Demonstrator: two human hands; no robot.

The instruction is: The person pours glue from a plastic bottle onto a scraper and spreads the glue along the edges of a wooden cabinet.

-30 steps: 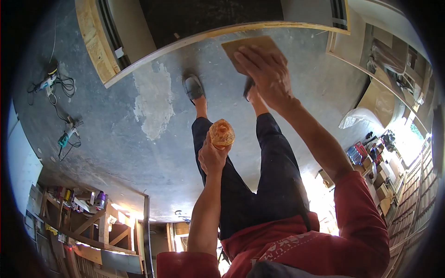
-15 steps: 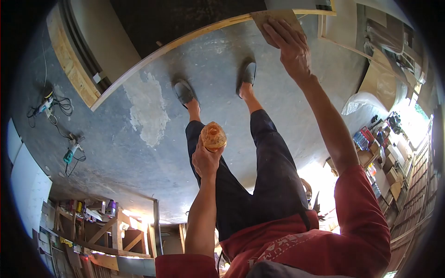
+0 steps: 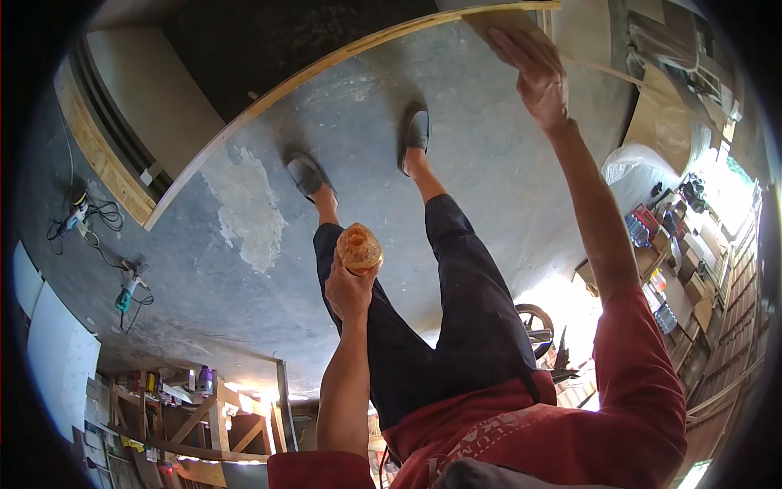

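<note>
My left hand (image 3: 349, 292) is wrapped round a translucent bottle-like container (image 3: 360, 248), smeared with orange-brown residue and with a round opening facing up. It is held in front of my legs, over the floor. Out at the upper right, my right hand (image 3: 538, 81) grips a thin, flat, brownish spreader plate (image 3: 509, 37), slightly blurred. That plate is against or just over the edge of a long, light wooden-edged panel (image 3: 326, 61); I cannot tell whether they touch. The panel's upper face is dark.
Two corded power tools (image 3: 126, 295) (image 3: 77, 213) lie on the concrete floor (image 3: 358, 163) at left. A pale dried patch (image 3: 244, 208) marks the floor. Wooden framing (image 3: 195, 420) stands lower left. Boxes and bottles (image 3: 664, 314) fill the right side, near a wheel (image 3: 533, 326).
My right hand and the plate have moved slightly right and up along the panel edge, and the plate is now tilted more edge-on. The left hand still holds the container. My view has shifted a little.
</note>
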